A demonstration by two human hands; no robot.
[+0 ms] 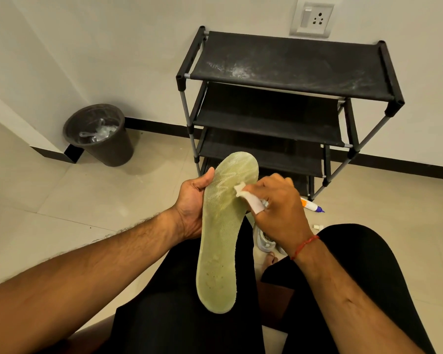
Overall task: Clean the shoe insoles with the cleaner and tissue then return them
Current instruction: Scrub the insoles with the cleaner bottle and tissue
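A long pale green insole point(224, 238) stands almost upright above my lap, toe end up. My left hand point(193, 200) grips its left edge near the toe, thumb on the front face. My right hand point(279, 208) is closed on a folded white tissue point(250, 199) and presses its corner against the insole's upper right part. The cleaner bottle point(312, 205), white with orange and purple, lies on the floor behind my right hand. A white shoe point(265, 241) shows partly between my knees, under my right wrist.
A black four-tier shoe rack point(287, 70) stands against the wall ahead, dusty on top. A dark bin point(100, 136) with clear plastic inside sits at the left corner. A small white cap point(317, 227) lies on the tiled floor by my right knee.
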